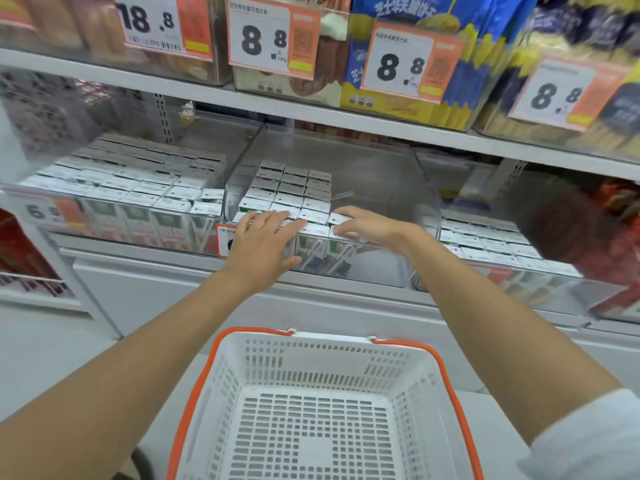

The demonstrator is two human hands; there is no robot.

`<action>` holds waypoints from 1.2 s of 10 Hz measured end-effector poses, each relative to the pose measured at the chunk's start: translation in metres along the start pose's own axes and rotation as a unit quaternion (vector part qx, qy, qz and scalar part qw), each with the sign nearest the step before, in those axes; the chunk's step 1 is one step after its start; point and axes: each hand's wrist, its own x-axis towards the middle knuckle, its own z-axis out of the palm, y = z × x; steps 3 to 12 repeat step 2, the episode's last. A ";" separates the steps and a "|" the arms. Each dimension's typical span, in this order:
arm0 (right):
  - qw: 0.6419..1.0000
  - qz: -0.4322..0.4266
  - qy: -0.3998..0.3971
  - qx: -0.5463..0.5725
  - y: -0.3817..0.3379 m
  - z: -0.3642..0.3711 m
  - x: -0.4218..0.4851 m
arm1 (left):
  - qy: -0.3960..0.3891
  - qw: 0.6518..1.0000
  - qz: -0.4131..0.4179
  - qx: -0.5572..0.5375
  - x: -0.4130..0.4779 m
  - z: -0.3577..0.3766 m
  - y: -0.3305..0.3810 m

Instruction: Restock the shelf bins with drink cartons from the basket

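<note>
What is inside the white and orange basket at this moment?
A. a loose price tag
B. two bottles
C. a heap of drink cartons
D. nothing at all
D: the basket shows only its bare perforated floor and walls, with no cartons left inside.

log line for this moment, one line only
left hand flat on cartons | right hand on front carton | middle bin part full | basket empty

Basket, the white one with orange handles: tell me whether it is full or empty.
Empty. The basket shows only its bare slotted floor and walls; nothing lies inside it.
</note>
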 end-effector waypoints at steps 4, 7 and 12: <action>1.000 -0.007 -0.011 -0.008 -0.001 0.003 -0.002 | -0.049 0.999 -0.007 0.000 0.002 -0.003 -0.001; 1.000 -0.007 -0.011 -0.008 -0.001 0.003 -0.002 | -0.049 0.999 -0.007 0.000 0.002 -0.003 -0.001; 1.000 -0.007 -0.011 -0.008 -0.001 0.003 -0.002 | -0.049 0.999 -0.007 0.000 0.002 -0.003 -0.001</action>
